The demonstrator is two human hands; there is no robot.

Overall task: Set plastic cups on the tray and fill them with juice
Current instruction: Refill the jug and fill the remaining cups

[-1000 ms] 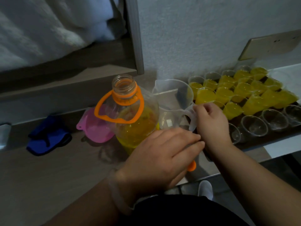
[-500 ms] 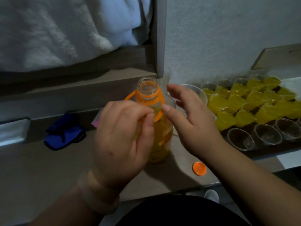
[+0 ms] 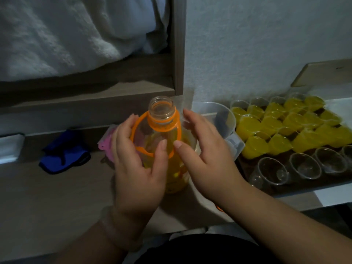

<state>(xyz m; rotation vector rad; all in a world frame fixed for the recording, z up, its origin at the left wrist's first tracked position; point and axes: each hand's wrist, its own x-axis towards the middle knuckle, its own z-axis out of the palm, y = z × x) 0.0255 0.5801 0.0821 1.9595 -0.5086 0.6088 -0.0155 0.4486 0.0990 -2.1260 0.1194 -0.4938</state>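
Juice bottle (image 3: pixel 163 134) stands upright and uncapped on the wooden top, close in front of the person, holding yellow liquid in its lower part. Left hand (image 3: pixel 137 168) curls about the bottle's left shoulder, thumb laid across the front, fingers at the orange carry loop (image 3: pixel 136 128). Right hand (image 3: pixel 205 149) is spread wide at the bottle's right side, gripping nothing; whether it touches the bottle cannot be told.

Just behind the right hand sits a clear jug (image 3: pixel 219 115), seemingly empty. To the right lies the tray (image 3: pixel 245 164): a near row of empty cups (image 3: pixel 270 170), then filled cups (image 3: pixel 285 124) packed rim to rim behind them. A blue cloth (image 3: pixel 62 151) and a pink item (image 3: pixel 106 145) lie to the left; white bedding (image 3: pixel 57 35) sits on the shelf beyond.

Risks noted:
- One-handed grip on an open bottle; a slip or tilt spills at once.
- Spread right hand could knock the jug into the tray.
- Empty cups look light and would likely tip under a hard pour.
- Reaching over the near row could jostle the crowded full cups.
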